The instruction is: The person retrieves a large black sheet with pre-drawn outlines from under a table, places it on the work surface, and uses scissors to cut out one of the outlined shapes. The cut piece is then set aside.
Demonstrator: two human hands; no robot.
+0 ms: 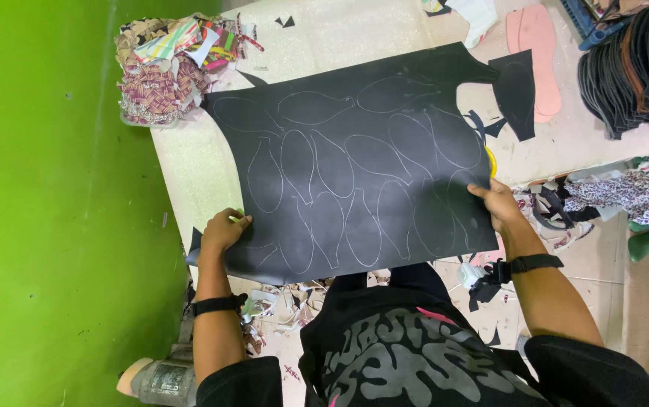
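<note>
A large black sheet [355, 158] with several sole-shaped outlines drawn in white lies spread over a pale table [181, 166]. My left hand [223, 230] grips the sheet's near left edge and also holds a small light-coloured marker. My right hand [496, 203] presses on the sheet's near right edge. Both wrists wear black bands.
A heap of striped and patterned fabric scraps [166, 64] sits at the table's far left corner. Pink sole cutouts [539, 56] and a black offcut [517, 90] lie at the far right. Stacked dark soles [637, 64] are farther right. A green wall [53, 203] borders the left side. Scraps litter the floor.
</note>
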